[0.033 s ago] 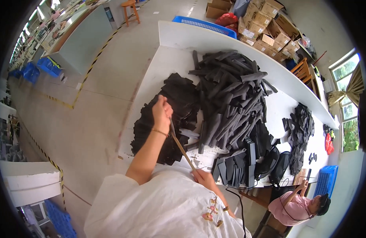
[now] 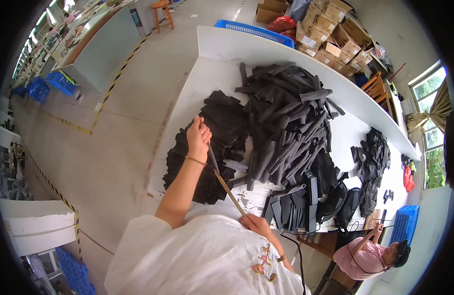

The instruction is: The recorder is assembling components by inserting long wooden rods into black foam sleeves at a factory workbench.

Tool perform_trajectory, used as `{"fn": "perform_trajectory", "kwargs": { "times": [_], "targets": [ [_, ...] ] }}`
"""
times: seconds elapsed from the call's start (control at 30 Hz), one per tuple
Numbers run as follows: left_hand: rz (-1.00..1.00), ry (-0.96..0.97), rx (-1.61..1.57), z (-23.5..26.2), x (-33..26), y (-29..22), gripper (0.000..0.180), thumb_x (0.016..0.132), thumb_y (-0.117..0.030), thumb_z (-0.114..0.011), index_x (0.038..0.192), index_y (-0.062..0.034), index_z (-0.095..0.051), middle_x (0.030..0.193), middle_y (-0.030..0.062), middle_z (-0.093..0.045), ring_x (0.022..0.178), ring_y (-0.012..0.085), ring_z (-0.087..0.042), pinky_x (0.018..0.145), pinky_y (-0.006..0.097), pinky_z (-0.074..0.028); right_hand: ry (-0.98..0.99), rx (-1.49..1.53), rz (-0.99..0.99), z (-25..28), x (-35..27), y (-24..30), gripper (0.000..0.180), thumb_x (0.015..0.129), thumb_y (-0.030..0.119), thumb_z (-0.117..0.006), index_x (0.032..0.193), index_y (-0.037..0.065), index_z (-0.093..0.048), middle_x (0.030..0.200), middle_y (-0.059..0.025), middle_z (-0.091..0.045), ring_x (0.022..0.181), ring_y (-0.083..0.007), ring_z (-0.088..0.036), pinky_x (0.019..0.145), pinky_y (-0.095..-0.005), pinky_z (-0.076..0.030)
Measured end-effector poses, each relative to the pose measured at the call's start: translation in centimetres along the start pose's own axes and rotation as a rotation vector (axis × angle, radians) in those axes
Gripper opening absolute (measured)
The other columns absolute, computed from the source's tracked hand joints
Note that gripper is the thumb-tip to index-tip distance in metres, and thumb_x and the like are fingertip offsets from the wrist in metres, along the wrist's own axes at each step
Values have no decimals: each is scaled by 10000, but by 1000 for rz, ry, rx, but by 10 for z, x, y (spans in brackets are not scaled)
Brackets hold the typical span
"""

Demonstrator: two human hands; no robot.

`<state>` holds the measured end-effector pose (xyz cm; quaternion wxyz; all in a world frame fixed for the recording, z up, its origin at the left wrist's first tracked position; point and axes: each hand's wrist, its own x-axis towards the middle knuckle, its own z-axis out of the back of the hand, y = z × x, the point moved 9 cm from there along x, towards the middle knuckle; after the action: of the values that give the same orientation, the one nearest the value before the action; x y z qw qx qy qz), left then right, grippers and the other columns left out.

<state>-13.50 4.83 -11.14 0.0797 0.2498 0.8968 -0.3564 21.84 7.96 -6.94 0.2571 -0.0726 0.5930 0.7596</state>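
Unmoved white table, black foam heap, concrete floor.

Grey concrete floor, cardboard boxes, bright window, wooden stool.

I see a long thin tan wooden stick slanting across the white surface's near edge, its upper end running into a narrow dark strip of black material. That strip rises to the flat heap of black fabric pieces lying on the surface.
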Motion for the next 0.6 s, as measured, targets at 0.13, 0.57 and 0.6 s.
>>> {"fn": "perform_trajectory", "kwargs": {
  "times": [0.13, 0.57, 0.6],
  "targets": [
    [257, -69, -111, 0, -7, 46, 297, 989, -345, -477, 835, -107, -565, 528, -76, -304, 394, 47, -254, 367, 210, -211, -148, -215, -9, 57, -5, 23, 213, 839, 162, -677, 740, -15, -610, 596, -151, -568, 513, -178, -551, 507, -332, -432],
    [286, 74, 257, -63, -73, 57, 248, 936, -296, -586, 921, -50, -572, 667, 5, -553, 593, 108, -539, 532, 207, -423, -507, 617, 319, 85, 119, 78, 151, 923, 175, -633, 910, 25, -626, 702, 57, -544, 563, -6, -388, 483, -183, -279],
    [200, 222, 463, -83, -75, 41, 274, 931, -304, -595, 958, -33, -571, 695, 18, -583, 634, 117, -573, 561, 208, -445, -471, 676, 248, 82, 123, 75, 183, 922, 189, -637, 909, 7, -621, 718, 59, -549, 628, -24, -427, 535, -192, -345]
  ]
}}
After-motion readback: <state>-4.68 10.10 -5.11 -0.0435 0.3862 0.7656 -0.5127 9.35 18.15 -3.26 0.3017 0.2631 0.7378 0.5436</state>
